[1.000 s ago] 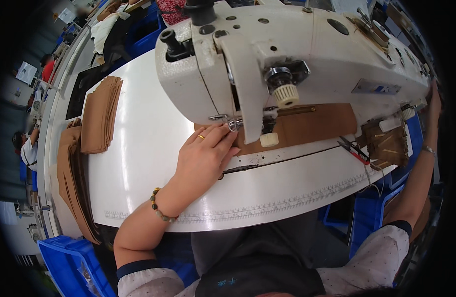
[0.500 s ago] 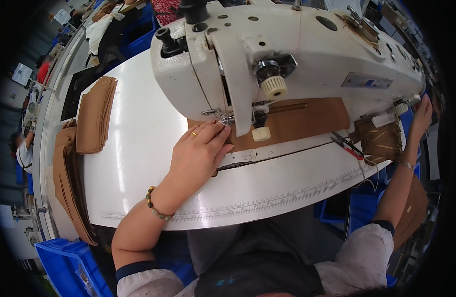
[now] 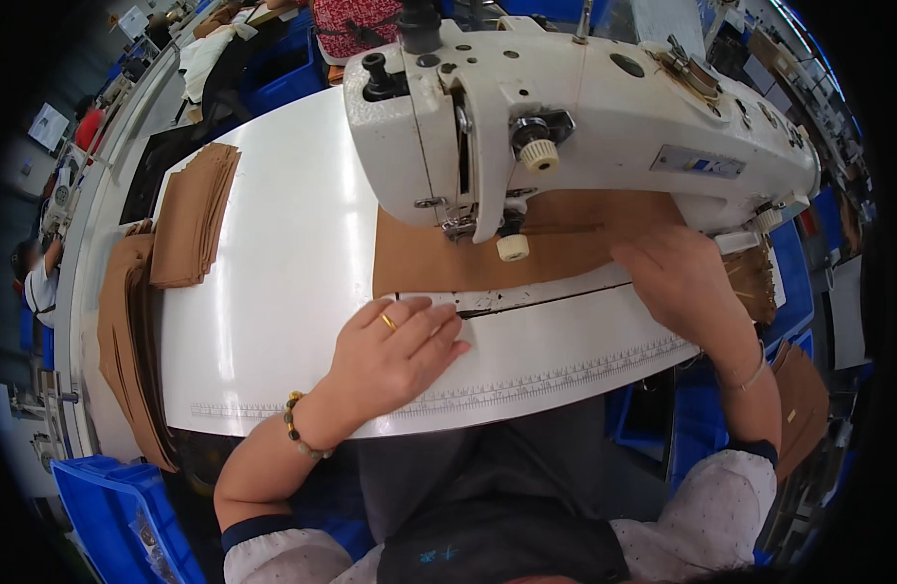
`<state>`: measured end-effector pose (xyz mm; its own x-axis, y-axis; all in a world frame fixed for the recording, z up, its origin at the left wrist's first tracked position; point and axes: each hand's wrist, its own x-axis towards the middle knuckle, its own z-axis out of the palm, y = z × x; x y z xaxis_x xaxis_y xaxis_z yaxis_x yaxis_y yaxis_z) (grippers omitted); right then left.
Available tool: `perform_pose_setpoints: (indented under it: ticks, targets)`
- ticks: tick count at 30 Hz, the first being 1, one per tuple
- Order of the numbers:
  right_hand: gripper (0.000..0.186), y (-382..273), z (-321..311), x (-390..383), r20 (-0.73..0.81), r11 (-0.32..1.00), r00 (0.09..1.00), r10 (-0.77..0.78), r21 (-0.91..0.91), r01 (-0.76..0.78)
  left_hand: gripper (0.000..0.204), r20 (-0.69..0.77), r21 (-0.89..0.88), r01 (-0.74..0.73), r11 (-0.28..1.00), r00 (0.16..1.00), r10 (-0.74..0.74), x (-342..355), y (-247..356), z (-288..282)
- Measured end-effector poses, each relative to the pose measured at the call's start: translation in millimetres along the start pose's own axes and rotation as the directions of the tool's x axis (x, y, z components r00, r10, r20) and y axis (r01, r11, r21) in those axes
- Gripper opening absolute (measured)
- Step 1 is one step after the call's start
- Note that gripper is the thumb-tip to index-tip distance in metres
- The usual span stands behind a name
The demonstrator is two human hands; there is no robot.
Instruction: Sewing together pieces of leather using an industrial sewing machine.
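A flat brown fabric piece (image 3: 468, 265) lies under the needle area of a white sewing machine (image 3: 604, 127). My left hand (image 3: 395, 350) rests on the white table just in front of the fabric's near left part. Its fingers are loosely bent and slightly apart, with nothing visible in them. Over the right part of the fabric is my right hand (image 3: 674, 277), fingers pointing left and touching the piece near its front edge. Those fingers are blurred and partly hidden by the back of the hand, so their grip does not show.
Stacks of brown fabric pieces (image 3: 191, 219) and more hanging brown pieces (image 3: 127, 341) are on the left. A printed ruler (image 3: 546, 380) runs along the table's front edge. Brown scraps (image 3: 752, 282) lie right of my right hand. Blue bins (image 3: 127, 516) stand below.
My right hand has come from the machine's far right end to the fabric. My left hand has drawn back from the needle area towards me. The red-handled snips are now out of sight.
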<state>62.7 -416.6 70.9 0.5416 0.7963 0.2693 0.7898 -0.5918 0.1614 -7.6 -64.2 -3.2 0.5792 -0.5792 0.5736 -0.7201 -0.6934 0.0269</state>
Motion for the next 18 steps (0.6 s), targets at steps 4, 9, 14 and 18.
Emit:
perform_pose_setpoints:
  ticks: [4,9,14,18]
  targets:
    - [0.032,-53.5,-27.2,-15.8,-0.001,0.897,0.999,-0.043,0.441,0.039,0.037,0.076,-0.009,0.068,0.998,0.995,-0.067,-22.3,38.6,-12.2]
    - [0.025,-122.7,13.9,11.2,-0.061,0.618,0.998,-0.014,0.784,0.057,0.044,0.148,-0.049,0.203,0.978,0.970,-0.194,-43.1,56.3,-19.0]
    - [0.023,-131.3,40.6,29.4,-0.188,0.684,0.977,0.096,0.726,0.073,0.041,0.187,-0.032,0.251,0.968,0.952,-0.241,-58.7,55.9,-24.1]
    - [0.025,-81.5,21.2,15.5,-0.319,0.958,0.947,0.042,0.282,0.052,0.039,0.164,-0.057,0.319,0.946,0.938,-0.306,-63.3,52.9,-21.9]
